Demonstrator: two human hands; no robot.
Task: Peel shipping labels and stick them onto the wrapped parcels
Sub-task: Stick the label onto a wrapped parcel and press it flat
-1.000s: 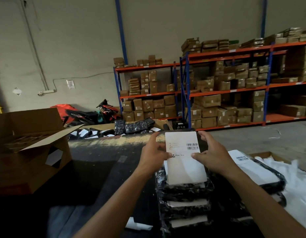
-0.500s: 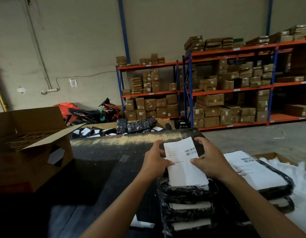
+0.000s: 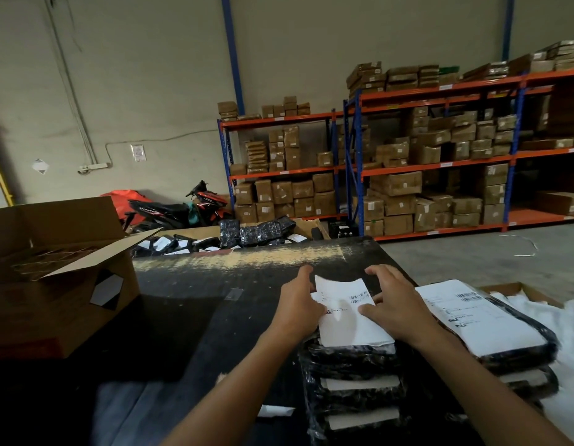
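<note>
Both my forearms reach forward, converging. My left hand lies with its index extended and thumb tucked in; my right hand is spread flat, fingers arched forward, thumb pressing down.

Open passage — the bare dark bench surface left of the stacked black-wrapped parcels. Obstacles: open brown cardboard box far left; labelled black parcel pile just right.
</note>
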